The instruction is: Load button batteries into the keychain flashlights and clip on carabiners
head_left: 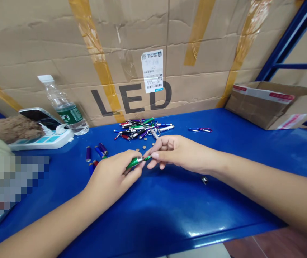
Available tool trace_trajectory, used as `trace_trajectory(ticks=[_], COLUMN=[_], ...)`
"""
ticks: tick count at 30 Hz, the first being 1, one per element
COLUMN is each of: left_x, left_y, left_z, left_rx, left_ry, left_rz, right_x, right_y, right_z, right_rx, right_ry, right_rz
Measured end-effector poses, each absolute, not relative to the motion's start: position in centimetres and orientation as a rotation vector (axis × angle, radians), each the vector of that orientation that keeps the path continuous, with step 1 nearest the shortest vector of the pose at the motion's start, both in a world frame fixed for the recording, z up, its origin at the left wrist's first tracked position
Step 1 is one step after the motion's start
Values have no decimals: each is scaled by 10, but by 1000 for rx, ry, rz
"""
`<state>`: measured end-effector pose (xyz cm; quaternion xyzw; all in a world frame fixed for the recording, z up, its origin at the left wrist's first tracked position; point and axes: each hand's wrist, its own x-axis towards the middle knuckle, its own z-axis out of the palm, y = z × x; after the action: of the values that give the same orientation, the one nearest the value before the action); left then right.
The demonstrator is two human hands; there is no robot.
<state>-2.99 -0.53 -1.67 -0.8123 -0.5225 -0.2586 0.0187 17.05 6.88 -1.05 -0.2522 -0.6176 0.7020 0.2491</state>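
My left hand [116, 173] is closed around a small green keychain flashlight [134, 162], its silver front end sticking out toward the right. My right hand [173, 152] pinches a thin green part [147, 157] at that end, so both hands meet over the blue table [169, 208]. Behind them lies a pile of several small coloured flashlights [140, 128]. A few loose flashlight barrels [97, 152] lie left of my hands, and small round button cells [140, 147] sit just beyond my fingers.
A small dark cap [204, 180] lies under my right forearm. Blue and purple carabiner clips [200, 129] lie at the right. A water bottle [64, 107], a phone on a white power strip [46, 138], an open carton [266, 104] and a cardboard wall marked LED [132, 98] ring the table.
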Motion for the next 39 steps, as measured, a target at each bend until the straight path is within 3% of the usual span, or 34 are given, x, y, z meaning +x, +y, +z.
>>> trace_trajectory(ticks=[39], left_x=[-29], left_y=[-4], left_z=[-16], left_rx=[-2406], left_ry=[-1704], left_rz=[-585], right_x=[176], right_y=[65], right_z=[-16], right_rx=[-527], right_ry=[-1574], right_rz=[2170])
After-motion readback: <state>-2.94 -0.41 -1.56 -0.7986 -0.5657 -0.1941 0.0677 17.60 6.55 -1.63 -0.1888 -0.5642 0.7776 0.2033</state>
